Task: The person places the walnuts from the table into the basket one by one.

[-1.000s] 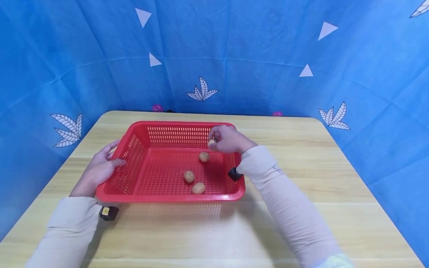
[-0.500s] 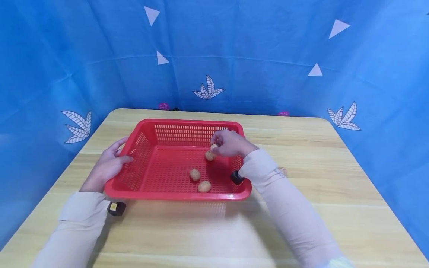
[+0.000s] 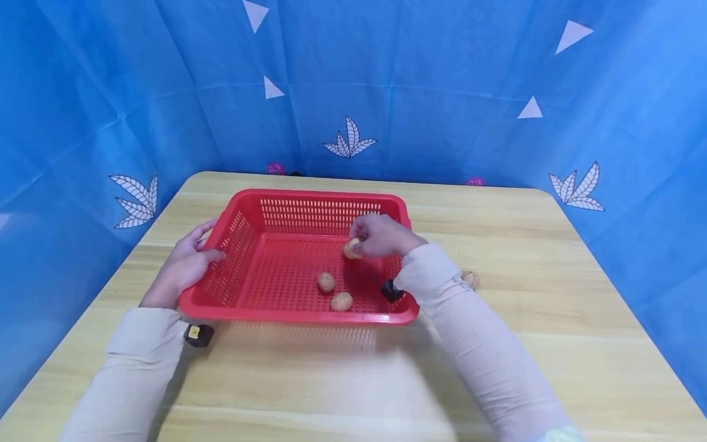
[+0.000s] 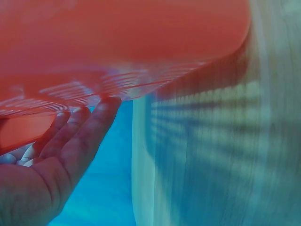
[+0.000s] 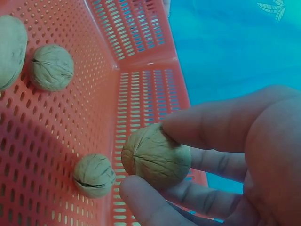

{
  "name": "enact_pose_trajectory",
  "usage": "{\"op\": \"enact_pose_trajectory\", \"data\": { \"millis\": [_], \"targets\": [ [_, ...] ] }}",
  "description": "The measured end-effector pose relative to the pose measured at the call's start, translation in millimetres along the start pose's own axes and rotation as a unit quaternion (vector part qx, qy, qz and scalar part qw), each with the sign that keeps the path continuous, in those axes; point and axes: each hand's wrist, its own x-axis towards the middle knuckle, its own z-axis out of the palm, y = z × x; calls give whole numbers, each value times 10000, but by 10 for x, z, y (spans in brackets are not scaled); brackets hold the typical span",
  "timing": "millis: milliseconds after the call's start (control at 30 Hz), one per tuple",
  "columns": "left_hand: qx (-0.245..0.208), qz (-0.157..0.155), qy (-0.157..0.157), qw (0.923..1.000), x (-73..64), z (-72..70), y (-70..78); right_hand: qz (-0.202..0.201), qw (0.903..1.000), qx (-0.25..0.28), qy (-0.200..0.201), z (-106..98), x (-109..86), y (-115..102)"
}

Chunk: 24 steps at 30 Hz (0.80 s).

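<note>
Held walnut: inside the red basket, towards its right end, raised off the perforated floor
Right grip: pinches the held walnut between thumb and fingers, leaving its seamed tip exposed
Walnut handling: probably light, hard and stiff; the wrinkled shell should resist slipping, though its round form would likely roll if let go
Where to pinch: across the widest part, pads on opposite sides, as the pinch here roughly does
Split walnut: lies on the basket floor, a dark gap along its seam, so it seems more fragile and calls for a gentler squeeze
Two near walnuts: rest on the basket floor towards the near wall, close together
Left grip: holds the basket's left side, thumb over the rim, fingers outside
Basket handling: thin plastic, likely light, slightly springy and smooth; best taken by the thick rim
Outside walnut: sits on the tabletop, partly hidden by the right sleeve
</note>
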Motion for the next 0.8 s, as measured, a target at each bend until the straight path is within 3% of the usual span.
{"op": "enact_pose_trajectory", "data": {
  "millis": [267, 667, 800],
  "targets": [
    [20, 128, -30, 9999, 9, -18, 50, 77, 9999, -32, -74, -18, 16, -25],
    [-45, 73, -55, 9999, 13, -68, 30, 81, 9999, -109, -62, -51, 11, -81],
    [-61, 8, -56, 10000, -3, -75, 17, -26, 9999, -74, 108, -100, -11, -75]
  ]
}}
